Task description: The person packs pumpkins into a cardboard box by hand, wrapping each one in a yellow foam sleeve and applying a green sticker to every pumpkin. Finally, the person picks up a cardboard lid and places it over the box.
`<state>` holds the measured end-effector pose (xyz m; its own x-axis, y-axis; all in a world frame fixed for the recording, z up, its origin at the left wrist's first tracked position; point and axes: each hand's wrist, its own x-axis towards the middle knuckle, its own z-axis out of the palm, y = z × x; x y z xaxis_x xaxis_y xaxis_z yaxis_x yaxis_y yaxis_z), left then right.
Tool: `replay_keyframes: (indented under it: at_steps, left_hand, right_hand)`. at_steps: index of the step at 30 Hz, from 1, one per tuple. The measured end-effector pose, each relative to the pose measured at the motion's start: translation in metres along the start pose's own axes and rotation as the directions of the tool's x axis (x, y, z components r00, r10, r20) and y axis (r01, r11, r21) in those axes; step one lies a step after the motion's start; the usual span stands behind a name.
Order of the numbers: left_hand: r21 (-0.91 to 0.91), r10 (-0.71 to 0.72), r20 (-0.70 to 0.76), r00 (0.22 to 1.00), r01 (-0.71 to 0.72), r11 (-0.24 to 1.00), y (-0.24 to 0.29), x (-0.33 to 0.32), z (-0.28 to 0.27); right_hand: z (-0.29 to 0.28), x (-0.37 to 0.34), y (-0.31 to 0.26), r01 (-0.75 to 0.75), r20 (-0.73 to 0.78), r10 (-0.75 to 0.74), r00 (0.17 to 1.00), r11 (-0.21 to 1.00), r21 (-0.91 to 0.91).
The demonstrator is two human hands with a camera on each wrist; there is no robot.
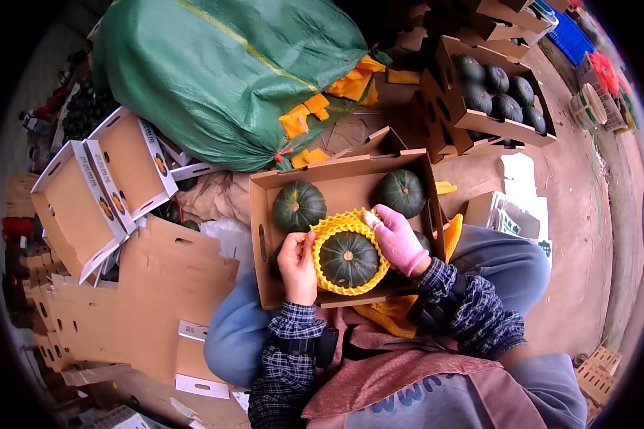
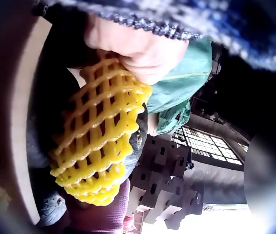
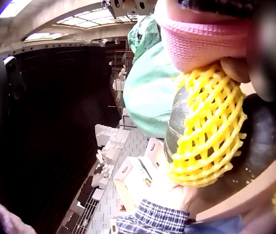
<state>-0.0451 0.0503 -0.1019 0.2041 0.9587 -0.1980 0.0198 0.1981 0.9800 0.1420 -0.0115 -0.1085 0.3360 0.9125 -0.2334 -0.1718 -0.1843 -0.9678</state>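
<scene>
A dark green pumpkin, stem end facing up, sits inside a yellow foam net sleeve over the near side of an open cardboard box. My bare left hand pinches the sleeve at its left edge. On the opposite side my right hand, in a pink glove, holds the sleeve between thumb and fingers. Both wrist views show the stretched mesh wrapped round the pumpkin's side. In the box lie a pumpkin at the left and another at the right; a further one is partly hidden beneath my right hand.
Behind the box bulges a large green sack, with yellow-orange scraps beside it. A carton of pumpkins is stacked at the back right. Empty printed cartons and flat cardboard lie to the left.
</scene>
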Motion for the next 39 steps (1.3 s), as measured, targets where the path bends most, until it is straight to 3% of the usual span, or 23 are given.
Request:
replay_keyframes:
  at_steps: [2,3,4,6,8,9,11,13,18,20,22,24,26,28,30,31,32,33,34,35,36,38,39]
  left_hand:
    - [0.007,-0.12,0.076,0.99,0.12,0.993,0.001,0.007,-0.005]
    - [0.015,-0.124,0.089,0.988,0.123,0.992,0.001,0.007,-0.01]
    - [0.311,-0.032,0.128,0.991,-0.009,0.95,0.005,0.009,-0.015]
    - [0.728,0.151,0.154,0.976,-0.215,0.651,0.038,0.001,-0.004]
    - [0.729,0.415,0.198,0.888,-0.416,0.544,0.05,-0.004,-0.003]
    - [0.633,0.42,0.302,0.856,-0.509,0.583,0.064,-0.011,-0.002]
    - [0.688,0.222,0.474,0.852,-0.516,0.51,0.086,-0.028,0.002]
    - [0.698,0.09,0.515,0.853,-0.478,0.534,0.086,-0.03,0.0]
    - [0.617,0.085,0.538,0.839,-0.461,0.637,0.084,-0.022,0.004]
    - [0.546,0.16,0.64,0.751,-0.592,0.593,0.095,-0.014,0.01]
    - [0.595,0.035,0.712,0.702,-0.629,0.501,0.1,0.019,0.012]
    - [0.54,0.023,0.787,0.616,-0.708,0.456,0.103,0.057,0.016]
    - [0.551,-0.078,0.818,0.57,-0.737,0.391,0.108,0.084,0.03]
    - [0.54,-0.079,0.838,0.54,-0.8,0.262,0.103,0.096,0.045]
    - [0.558,-0.159,0.823,0.545,-0.828,0.053,0.071,0.101,0.053]
    - [0.596,-0.11,0.8,0.589,-0.802,0.045,0.054,0.098,0.049]
    - [0.634,-0.148,0.769,0.622,-0.772,0.049,0.058,0.094,0.047]
    - [0.642,-0.135,0.76,0.635,-0.766,0.012,0.064,0.088,0.044]
    - [0.654,-0.128,0.748,0.651,-0.756,-0.023,0.067,0.081,0.038]
    - [0.699,-0.101,0.715,0.692,-0.712,0.069,0.066,0.077,0.031]
    - [0.739,-0.059,0.673,0.737,-0.666,0.101,0.056,0.076,0.023]
    - [0.759,0.06,0.651,0.757,-0.651,-0.008,0.034,0.078,0.012]
    - [0.773,0.11,0.631,0.768,-0.634,-0.013,0.031,0.079,0.012]
  right_hand:
    - [-0.008,0.007,-0.017,-0.288,0.0,0.296,0.955,0.929,-0.231]
    - [-0.011,0.004,-0.01,-0.128,-0.014,0.136,0.991,0.883,-0.452]
    - [-0.014,0.004,-0.006,0.029,0.012,-0.028,1.0,0.758,-0.651]
    - [-0.006,-0.005,-0.03,0.096,-0.097,-0.304,0.948,0.561,-0.822]
    - [-0.004,-0.019,-0.043,0.175,-0.159,-0.389,0.908,0.695,-0.697]
    - [-0.004,-0.033,-0.059,0.213,-0.053,-0.364,0.93,0.65,-0.729]
    - [-0.002,-0.054,-0.049,0.292,0.122,-0.31,0.943,0.592,-0.751]
    - [0.002,-0.059,-0.033,0.215,0.022,-0.272,0.962,0.704,-0.677]
    - [0.006,-0.049,-0.033,0.232,-0.049,-0.326,0.944,0.764,-0.602]
    - [0.006,-0.038,-0.028,0.248,-0.202,-0.364,0.909,0.863,-0.44]
    - [-0.002,-0.023,-0.03,-0.001,-0.198,-0.014,0.98,0.997,-0.079]
    - [-0.003,-0.011,-0.037,-0.3,-0.012,0.358,0.934,0.8,0.519]
    - [-0.009,0.0,-0.033,-0.476,0.144,0.48,0.865,0.698,0.535]
    - [-0.012,0.008,-0.018,-0.492,0.257,0.497,0.829,0.429,0.757]
    - [-0.01,0.002,-0.009,-0.411,0.213,0.361,0.908,0.665,0.623]
    - [-0.026,-0.013,-0.017,-0.396,0.213,0.338,0.916,0.842,0.366]
    - [-0.036,-0.024,-0.054,-0.441,0.225,0.383,0.896,0.825,0.354]
    - [-0.061,-0.022,-0.031,-0.181,0.23,0.134,0.964,0.963,0.199]
    - [-0.087,-0.038,-0.073,-0.192,0.114,0.188,0.975,0.981,0.025]
    - [-0.121,-0.039,-0.067,-0.089,-0.011,0.094,0.996,0.89,-0.448]
    - [-0.152,-0.039,-0.055,0.069,0.002,-0.136,0.991,0.491,-0.869]
    - [-0.171,-0.048,-0.049,0.03,0.023,0.294,0.956,-0.017,-0.999]
    - [-0.168,-0.055,-0.04,0.124,0.099,0.427,0.899,-0.031,-0.992]
